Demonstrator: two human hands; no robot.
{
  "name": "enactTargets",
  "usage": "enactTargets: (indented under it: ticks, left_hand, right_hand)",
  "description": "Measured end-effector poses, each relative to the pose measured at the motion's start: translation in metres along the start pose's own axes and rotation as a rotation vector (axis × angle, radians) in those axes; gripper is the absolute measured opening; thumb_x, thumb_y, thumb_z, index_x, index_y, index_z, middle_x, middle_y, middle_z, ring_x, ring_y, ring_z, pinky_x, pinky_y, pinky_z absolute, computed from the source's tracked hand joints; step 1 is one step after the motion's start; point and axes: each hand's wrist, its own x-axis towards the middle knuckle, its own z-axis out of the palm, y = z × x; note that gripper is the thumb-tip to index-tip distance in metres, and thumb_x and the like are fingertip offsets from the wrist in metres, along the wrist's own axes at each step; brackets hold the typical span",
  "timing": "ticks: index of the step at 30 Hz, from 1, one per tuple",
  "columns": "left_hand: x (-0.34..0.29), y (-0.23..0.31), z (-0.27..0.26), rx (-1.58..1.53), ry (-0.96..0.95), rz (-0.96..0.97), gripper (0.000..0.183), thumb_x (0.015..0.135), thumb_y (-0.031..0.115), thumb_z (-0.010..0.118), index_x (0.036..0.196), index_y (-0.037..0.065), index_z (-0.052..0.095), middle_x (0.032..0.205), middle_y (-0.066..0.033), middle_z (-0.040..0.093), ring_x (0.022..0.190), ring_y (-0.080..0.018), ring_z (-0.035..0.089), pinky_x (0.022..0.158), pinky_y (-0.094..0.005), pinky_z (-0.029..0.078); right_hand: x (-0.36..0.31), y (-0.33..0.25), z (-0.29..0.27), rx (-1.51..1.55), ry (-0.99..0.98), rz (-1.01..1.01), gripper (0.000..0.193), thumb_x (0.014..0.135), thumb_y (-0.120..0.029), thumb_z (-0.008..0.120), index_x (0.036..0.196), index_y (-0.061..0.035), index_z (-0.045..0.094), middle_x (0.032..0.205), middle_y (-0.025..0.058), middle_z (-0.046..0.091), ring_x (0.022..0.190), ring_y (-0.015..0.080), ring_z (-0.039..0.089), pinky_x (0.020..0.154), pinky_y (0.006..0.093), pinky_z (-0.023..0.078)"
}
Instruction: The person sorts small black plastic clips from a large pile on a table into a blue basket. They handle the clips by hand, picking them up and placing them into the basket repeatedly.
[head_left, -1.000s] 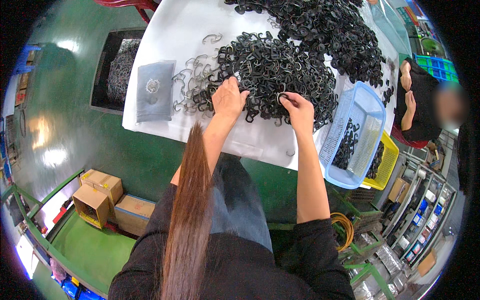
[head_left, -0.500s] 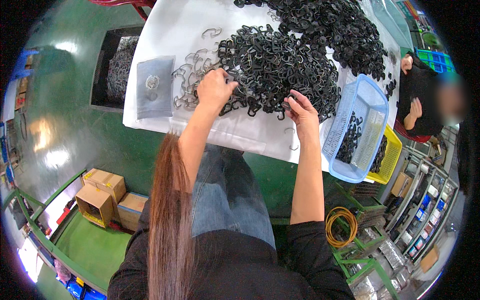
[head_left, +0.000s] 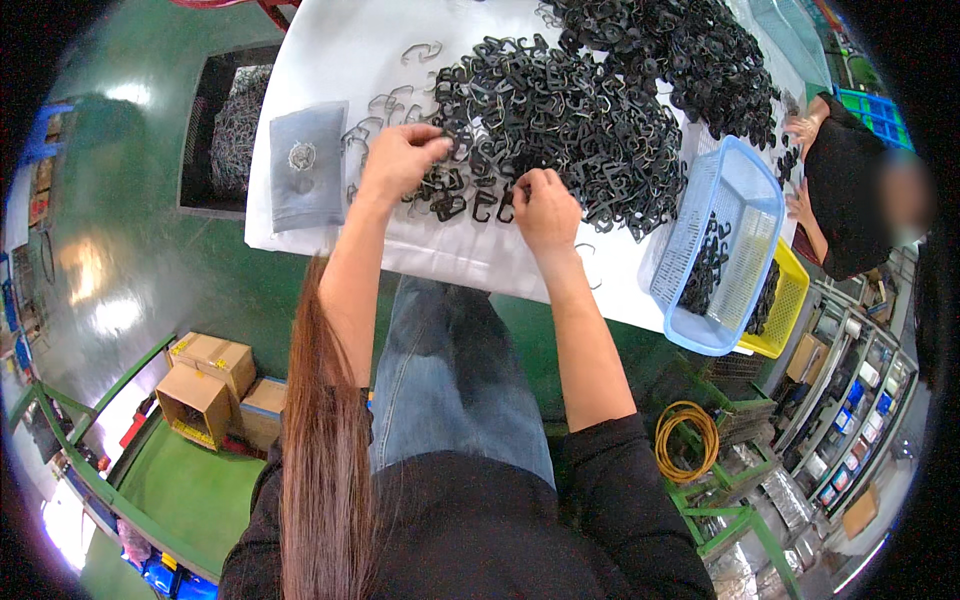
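A large heap of black hook-shaped clips (head_left: pixel 570 120) with bent metal wire covers the middle of the white table (head_left: pixel 330 60). My left hand (head_left: pixel 403 163) is at the heap's left edge, thumb and fingers pinched together; whatever is between them is hidden. Loose silver wire clips (head_left: pixel 385 105) lie around that hand. At the heap's near edge, my right hand (head_left: pixel 547 210) is closed with its fingertips down at a black hook clip (head_left: pixel 507 206). Several more black clips (head_left: pixel 450 205) lie between the two hands.
A grey flat bag (head_left: pixel 305 190) lies at the table's left. On the right stand a blue basket (head_left: pixel 725 175) with black pieces and a yellow basket (head_left: pixel 793 300). Farther back is a pile of black round parts (head_left: pixel 690 70). Another person's hands (head_left: pixel 800 205) reach the right edge.
My right hand has moved left and turned down to the heap's near edge. My left hand has shifted slightly left. The other person's hands have come to the table.
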Motion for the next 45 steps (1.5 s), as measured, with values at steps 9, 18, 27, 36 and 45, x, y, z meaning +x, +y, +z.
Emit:
enactTargets:
  ticks: [9,18,27,36,45]
  left_hand:
    - [-0.019,0.005,-0.017,-0.986,-0.240,-0.155,0.017,0.083,0.024,0.059,0.078,0.008,0.058,0.072,-0.0004,0.055,0.064,-0.0113,0.053,0.048,-0.0215,0.037]
    - [-0.032,-0.010,-0.010,-1.129,-0.365,-0.144,0.022,0.086,0.025,0.056,0.092,0.004,0.061,0.083,-0.0053,0.058,0.070,-0.0138,0.055,0.046,-0.0206,0.040]
    - [-0.011,-0.004,0.068,0.434,0.285,0.185,0.028,0.074,0.032,0.066,0.088,0.008,0.063,0.085,-0.0122,0.063,0.078,-0.0291,0.061,0.068,-0.0371,0.048]
    - [-0.002,0.005,0.025,0.256,0.195,0.257,0.033,0.074,0.035,0.068,0.085,0.004,0.065,0.061,-0.0028,0.056,0.058,-0.0106,0.049,0.056,-0.0286,0.041]
    - [-0.006,-0.007,0.001,-0.108,-0.053,-0.007,0.031,0.081,0.037,0.061,0.082,0.006,0.064,0.071,-0.0020,0.060,0.065,-0.0120,0.056,0.049,-0.0240,0.040]
  right_hand:
    - [0.004,-0.016,-0.013,0.064,-0.127,-0.233,0.012,0.074,-0.020,0.068,0.082,-0.0123,0.064,0.079,0.0020,0.056,0.064,0.0203,0.058,0.054,0.0315,0.045]
    - [0.033,-0.002,-0.042,0.679,-0.277,0.390,0.020,0.072,-0.022,0.068,0.078,-0.0028,0.065,0.065,0.0027,0.060,0.053,0.0117,0.051,0.051,0.0248,0.040]
    - [0.002,0.020,-0.046,1.177,-0.329,0.604,0.027,0.075,-0.019,0.066,0.098,-0.0069,0.058,0.082,0.0001,0.059,0.060,0.0131,0.055,0.052,0.0245,0.042]
    - [-0.018,0.010,-0.002,-0.031,-0.030,-0.103,0.029,0.070,-0.023,0.069,0.092,-0.0107,0.054,0.087,0.0070,0.055,0.065,0.0288,0.060,0.056,0.0388,0.049]
    - [0.003,0.024,-0.036,0.425,-0.055,0.089,0.016,0.074,-0.020,0.066,0.085,-0.0089,0.069,0.077,0.0043,0.060,0.061,0.0191,0.057,0.054,0.0288,0.043]
